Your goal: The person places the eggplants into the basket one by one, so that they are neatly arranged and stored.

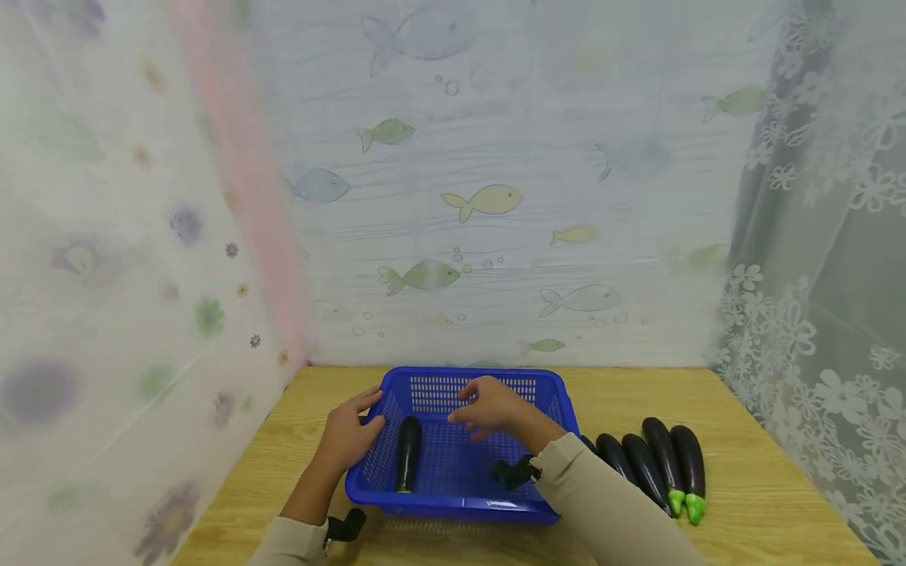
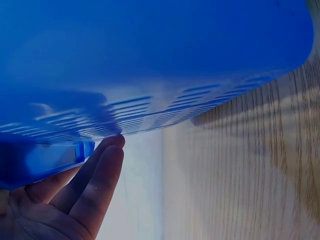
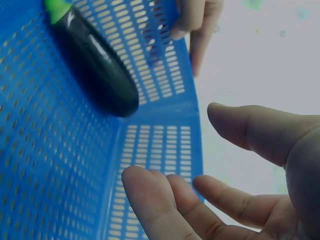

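Cream right sleeve (image 1: 609, 503) looms closest as one grip hangs free over the basket (image 1: 425, 501)

And it's the right grip (image 1: 488, 405) poised above the blue mesh, thumb and fingers apart, nothing between them! Opposite, the left grip (image 1: 348, 432) is clamped on the left rim, thumb over the edge, fingers outside. One lone eggplant (image 1: 408, 456) lies inside, just beside the left wall, green end towards the person. Several more eggplants (image 1: 664, 464) lie right of the basket on the wooden surface (image 1: 764, 503), partly behind that sleeve.

How to play it well? Probably a steady left hold, with the right grip raised clean over the right-hand wall before any sideways swing; the black wrist mount (image 1: 515, 473) sits low and could snag. Room galore on the basket floor, right of that lone eggplant! Tighter at the back: the far rim sits near the surface's far edge, fish-print backdrop (image 1: 488, 200) behind.
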`<state>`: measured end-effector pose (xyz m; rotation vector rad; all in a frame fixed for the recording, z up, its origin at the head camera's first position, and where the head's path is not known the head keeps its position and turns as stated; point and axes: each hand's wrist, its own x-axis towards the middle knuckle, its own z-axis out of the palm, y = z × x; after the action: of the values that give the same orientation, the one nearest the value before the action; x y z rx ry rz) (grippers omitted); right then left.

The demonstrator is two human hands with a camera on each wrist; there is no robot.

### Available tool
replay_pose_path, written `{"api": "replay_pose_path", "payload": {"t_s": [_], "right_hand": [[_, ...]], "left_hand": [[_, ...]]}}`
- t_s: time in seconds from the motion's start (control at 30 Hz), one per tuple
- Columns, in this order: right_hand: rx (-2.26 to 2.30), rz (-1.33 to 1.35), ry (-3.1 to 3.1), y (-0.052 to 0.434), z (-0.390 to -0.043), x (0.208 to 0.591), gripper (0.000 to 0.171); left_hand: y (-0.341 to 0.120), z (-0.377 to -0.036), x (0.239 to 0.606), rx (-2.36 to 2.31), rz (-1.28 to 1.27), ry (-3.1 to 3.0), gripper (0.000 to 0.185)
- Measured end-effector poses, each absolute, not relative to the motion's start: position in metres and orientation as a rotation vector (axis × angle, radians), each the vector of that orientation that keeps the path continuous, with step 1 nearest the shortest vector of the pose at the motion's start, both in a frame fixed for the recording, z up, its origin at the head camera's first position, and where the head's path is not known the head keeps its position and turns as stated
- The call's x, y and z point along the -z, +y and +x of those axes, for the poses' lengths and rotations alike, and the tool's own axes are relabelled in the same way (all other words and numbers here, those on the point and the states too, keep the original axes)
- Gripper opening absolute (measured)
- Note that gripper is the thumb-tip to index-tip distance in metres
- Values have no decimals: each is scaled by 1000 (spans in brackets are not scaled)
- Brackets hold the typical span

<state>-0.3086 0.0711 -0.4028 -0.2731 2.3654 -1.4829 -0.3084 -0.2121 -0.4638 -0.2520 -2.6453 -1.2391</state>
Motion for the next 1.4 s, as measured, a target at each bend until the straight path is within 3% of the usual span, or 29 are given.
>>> {"api": "replay_pose_path", "payload": {"t_s": [0.6, 1.4], "right_hand": [[1484, -332, 2450, 123, -290, 391, 57], [1574, -216, 2613, 251, -263, 404, 54]], "left_hand": [[-213, -309, 464, 1250, -250, -2630, 56], [-211, -308, 464, 1247, -260, -2623, 55]]}}
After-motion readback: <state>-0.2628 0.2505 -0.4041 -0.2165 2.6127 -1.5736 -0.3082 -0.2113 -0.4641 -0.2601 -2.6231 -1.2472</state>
